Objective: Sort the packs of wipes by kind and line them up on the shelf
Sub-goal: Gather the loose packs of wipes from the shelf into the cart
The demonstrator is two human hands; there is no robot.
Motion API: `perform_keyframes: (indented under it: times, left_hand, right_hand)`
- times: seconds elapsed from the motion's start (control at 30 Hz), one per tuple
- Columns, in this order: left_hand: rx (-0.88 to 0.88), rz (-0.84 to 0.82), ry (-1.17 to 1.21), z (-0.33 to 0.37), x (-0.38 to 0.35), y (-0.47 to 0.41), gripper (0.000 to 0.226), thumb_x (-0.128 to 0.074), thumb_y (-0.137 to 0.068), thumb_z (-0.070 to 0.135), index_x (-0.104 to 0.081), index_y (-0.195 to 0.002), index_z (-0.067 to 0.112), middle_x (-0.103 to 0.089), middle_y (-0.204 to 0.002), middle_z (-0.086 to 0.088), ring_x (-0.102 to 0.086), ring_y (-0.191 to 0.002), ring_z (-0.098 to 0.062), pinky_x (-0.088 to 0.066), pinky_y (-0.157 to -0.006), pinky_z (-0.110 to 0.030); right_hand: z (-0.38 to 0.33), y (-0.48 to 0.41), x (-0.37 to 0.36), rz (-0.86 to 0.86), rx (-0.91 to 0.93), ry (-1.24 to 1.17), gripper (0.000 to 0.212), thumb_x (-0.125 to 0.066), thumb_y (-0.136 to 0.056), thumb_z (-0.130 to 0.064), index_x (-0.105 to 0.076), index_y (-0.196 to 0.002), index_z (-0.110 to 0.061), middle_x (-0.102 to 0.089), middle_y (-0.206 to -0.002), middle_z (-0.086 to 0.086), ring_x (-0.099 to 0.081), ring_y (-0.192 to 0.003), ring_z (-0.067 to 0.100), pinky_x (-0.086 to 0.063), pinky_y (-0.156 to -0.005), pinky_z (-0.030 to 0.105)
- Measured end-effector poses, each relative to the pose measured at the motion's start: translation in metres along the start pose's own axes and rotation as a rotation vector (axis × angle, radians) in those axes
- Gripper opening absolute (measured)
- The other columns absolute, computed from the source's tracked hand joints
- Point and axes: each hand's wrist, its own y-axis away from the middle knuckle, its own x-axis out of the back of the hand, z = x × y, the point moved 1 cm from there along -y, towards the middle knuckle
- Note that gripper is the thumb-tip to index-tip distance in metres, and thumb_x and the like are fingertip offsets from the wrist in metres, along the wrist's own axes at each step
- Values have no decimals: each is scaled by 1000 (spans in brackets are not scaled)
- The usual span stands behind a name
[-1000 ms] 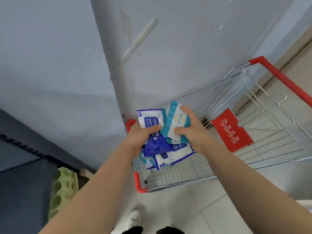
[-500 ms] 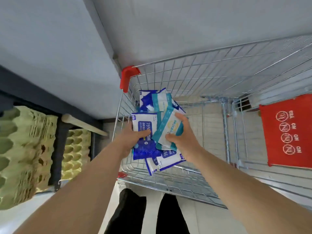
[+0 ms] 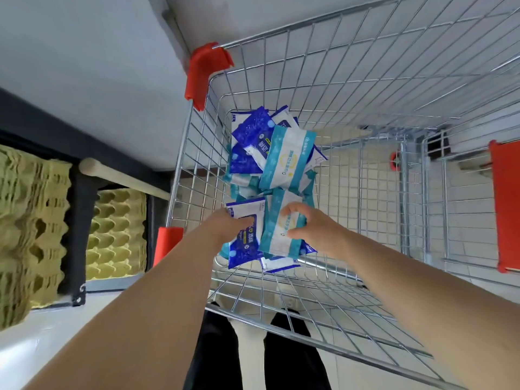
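Note:
Both my hands reach down into a wire shopping cart [image 3: 363,88]. My left hand [image 3: 225,225] grips a dark blue and white pack of wipes [image 3: 245,246] by its upper edge. My right hand [image 3: 312,229] holds a teal and white pack [image 3: 278,237], thumb on its front. More blue-edged packs [image 3: 277,263] sit stacked behind these two. Deeper in the cart lies a loose pile: several dark blue packs [image 3: 250,142] with another teal pack [image 3: 287,157] on top.
Yellow-green egg cartons [image 3: 31,220] fill a dark shelf unit [image 3: 78,220] at the left, beside the cart. A wooden pole [image 3: 121,177] lies across them. The cart has red corner guards [image 3: 206,70] and a red flap [image 3: 506,204] at right. A grey wall stands behind.
The view has tilted downward, from the wall to the cart's inside. My hands, with the packs in them, have sunk lower into the cart, nearer the pile.

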Motion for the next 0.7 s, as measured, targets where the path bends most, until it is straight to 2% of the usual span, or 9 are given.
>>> perform_keyframes:
  times: [0.1, 0.2, 0.23, 0.3, 0.33, 0.4, 0.47, 0.6, 0.7]
  left_hand:
    - [-79, 88, -137, 2, 2, 9, 30, -66, -90, 22, -61, -117, 10, -66, -109, -9, -60, -94, -23, -44, -78, -32]
    - [-98, 179, -341, 12, 7, 23, 27, -57, -95, 28, -56, -114, 9, -64, -106, -12, -62, -87, -24, -49, -68, -33]
    - [-96, 210, -385, 15, 9, 29, 24, -54, -96, 30, -54, -109, 9, -64, -102, -12, -63, -85, -24, -53, -67, -35]
    - [-135, 253, -469, 21, 17, 44, 25, -51, -97, 33, -53, -103, 10, -64, -98, -12, -64, -79, -22, -56, -65, -35]
    - [-165, 266, -502, 24, 20, 56, 28, -50, -97, 36, -55, -105, 10, -64, -99, -11, -64, -79, -22, -56, -66, -34]
    - [-227, 293, -528, 32, 27, 84, 35, -48, -96, 40, -57, -114, 12, -65, -107, -8, -64, -86, -21, -57, -73, -35]
    - [-289, 325, -549, 42, 36, 120, 36, -47, -96, 41, -58, -119, 15, -64, -115, -5, -62, -93, -20, -55, -81, -34]
    - [-420, 477, -582, 67, 72, 209, 31, -47, -96, 45, -61, -113, 23, -67, -111, 0, -63, -93, -19, -54, -83, -36]
    - [-542, 638, -519, 76, 117, 286, 35, -48, -95, 45, -60, -122, 26, -63, -123, 6, -60, -108, -18, -50, -93, -36]
  right_hand:
    - [0, 2, 0, -10, 6, 72, 47, -60, -86, 1, -56, -119, -31, -43, -131, 3, -37, -41, 8, -33, -37, 18]
    - [-5, 7, 1, 5, 5, 187, 56, -59, -86, 0, -53, -130, -34, -33, -141, 6, -43, -45, 9, -36, -38, 16]
    - [-10, 11, 2, 11, 18, 223, 56, -58, -87, -1, -51, -133, -33, -31, -143, 7, -48, -52, 10, -37, -40, 16]
    - [-25, 25, 4, 38, 85, 318, 53, -57, -90, -5, -47, -137, -26, -28, -147, 6, -58, -89, 16, -39, -50, 11]
    - [-34, 34, 6, 59, 132, 374, 51, -55, -91, -6, -47, -138, -23, -28, -149, 6, -53, -109, 19, -40, -58, 9]
    - [-58, 54, 7, 85, 224, 519, 46, -52, -94, -8, -47, -138, -18, -35, -148, 5, -42, -128, 20, -39, -83, 12]
    - [-89, 78, 4, 114, 319, 646, 42, -53, -95, -15, -50, -136, -18, -44, -143, 4, -45, -127, 19, -35, -102, 25]
    - [-171, 142, -9, 205, 553, 859, 39, -52, -95, -27, -53, -134, -19, -55, -135, 2, -52, -121, 21, -42, -99, 33]
    - [-240, 199, -24, 293, 748, 968, 39, -51, -95, -34, -55, -132, -22, -58, -132, 0, -54, -119, 22, -41, -94, 31]
